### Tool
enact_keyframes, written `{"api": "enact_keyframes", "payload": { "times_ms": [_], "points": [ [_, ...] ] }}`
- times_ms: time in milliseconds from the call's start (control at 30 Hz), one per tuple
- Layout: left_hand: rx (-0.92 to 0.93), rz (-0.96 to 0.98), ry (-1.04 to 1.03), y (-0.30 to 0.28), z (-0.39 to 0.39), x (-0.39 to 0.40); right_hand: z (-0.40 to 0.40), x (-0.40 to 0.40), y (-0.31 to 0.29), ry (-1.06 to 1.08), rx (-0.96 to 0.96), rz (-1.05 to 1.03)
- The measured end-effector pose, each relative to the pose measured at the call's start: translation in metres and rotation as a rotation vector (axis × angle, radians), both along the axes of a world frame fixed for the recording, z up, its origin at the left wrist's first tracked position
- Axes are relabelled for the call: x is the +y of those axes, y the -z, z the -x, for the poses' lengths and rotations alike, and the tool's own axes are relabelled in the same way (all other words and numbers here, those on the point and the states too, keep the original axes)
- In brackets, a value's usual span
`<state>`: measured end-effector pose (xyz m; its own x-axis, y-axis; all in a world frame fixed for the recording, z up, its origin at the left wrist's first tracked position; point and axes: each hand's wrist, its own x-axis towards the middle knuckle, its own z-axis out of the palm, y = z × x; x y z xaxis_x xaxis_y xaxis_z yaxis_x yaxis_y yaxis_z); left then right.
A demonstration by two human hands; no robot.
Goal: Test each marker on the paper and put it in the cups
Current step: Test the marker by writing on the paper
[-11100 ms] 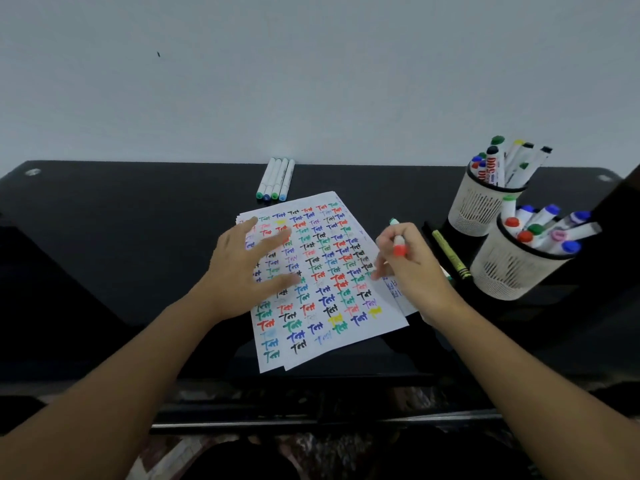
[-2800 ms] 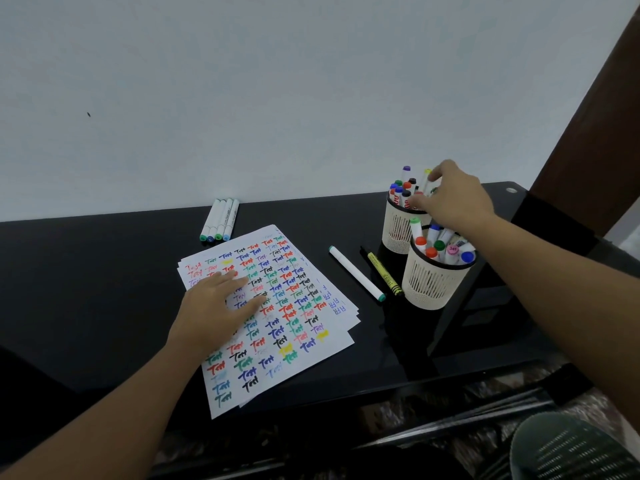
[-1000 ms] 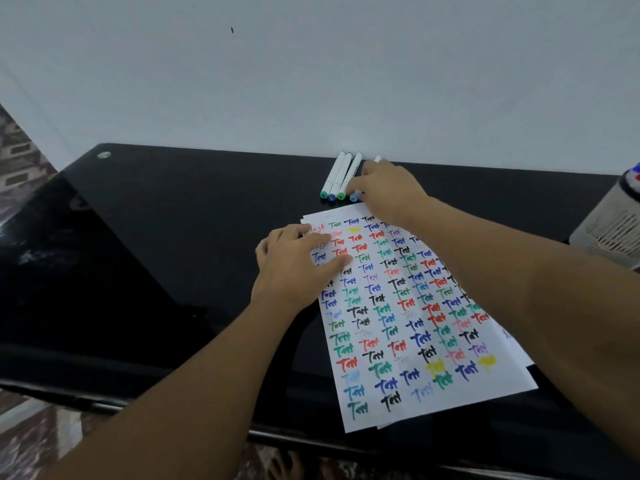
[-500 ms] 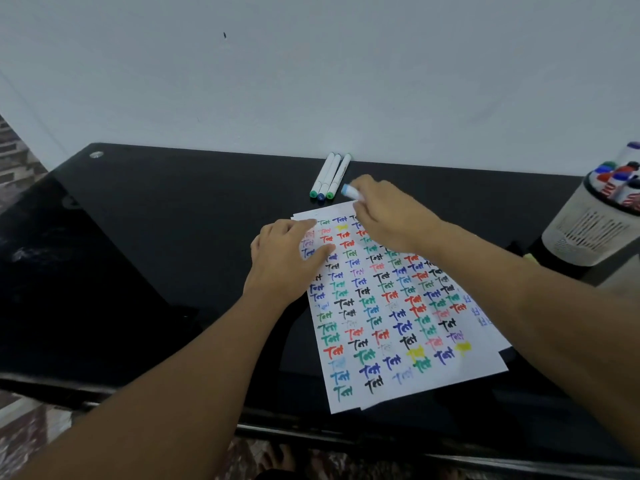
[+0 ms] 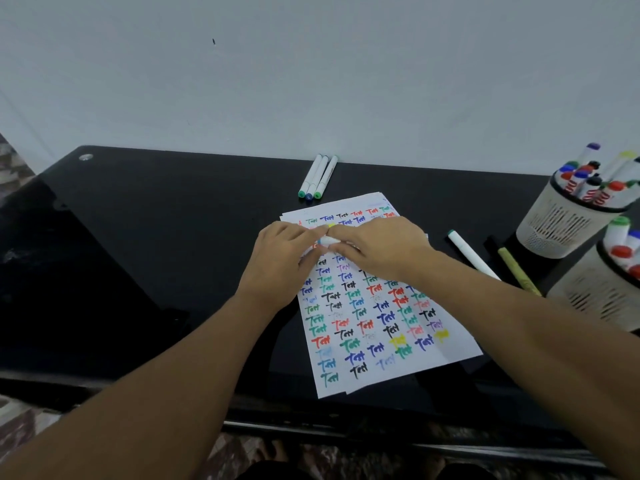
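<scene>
Over the top of the paper (image 5: 377,317), both hands meet on one marker (image 5: 325,241): the right hand (image 5: 377,252) curls around its barrel, and the left hand (image 5: 282,261) pinches its blue-capped end. Three markers (image 5: 317,176) lie beyond the paper; two cups (image 5: 557,223) stand to its right.

Bare forearms, no sleeves, rings or watch

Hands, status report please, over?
Left hand and right hand both grip a blue-capped marker over the paper. Not yet uncapped. Nothing blocking.
</scene>
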<state>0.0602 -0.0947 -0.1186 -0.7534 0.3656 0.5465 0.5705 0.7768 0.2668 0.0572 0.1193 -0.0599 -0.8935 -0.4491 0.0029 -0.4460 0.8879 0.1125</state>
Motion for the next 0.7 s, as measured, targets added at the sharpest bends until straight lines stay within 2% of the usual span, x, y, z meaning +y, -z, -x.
{"api": "enact_keyframes", "payload": {
  "times_ms": [133,200,267,367,500,600,700],
  "points": [
    [-0.008,0.011,0.015,-0.001,0.000,-0.001,-0.001,0.001,-0.001,0.040,-0.051,-0.014],
    [-0.039,-0.008,-0.004,-0.003,0.000,0.000,-0.006,0.003,0.001,0.071,-0.056,0.056],
    [-0.078,-0.014,-0.033,-0.003,0.000,0.000,-0.014,0.009,-0.001,0.143,-0.121,0.281],
    [-0.158,0.010,-0.053,-0.002,0.004,-0.001,-0.031,0.026,-0.006,0.290,-0.266,0.763],
    [-0.242,-0.042,-0.063,-0.001,0.002,0.000,-0.059,0.045,-0.007,0.476,-0.303,1.278],
    [-0.351,-0.086,-0.093,-0.006,0.001,0.000,-0.080,0.060,0.001,0.512,-0.350,1.430],
    [-0.542,-0.089,-0.119,-0.019,-0.001,0.003,-0.097,0.073,0.011,0.483,-0.249,1.396]
  ]
}}
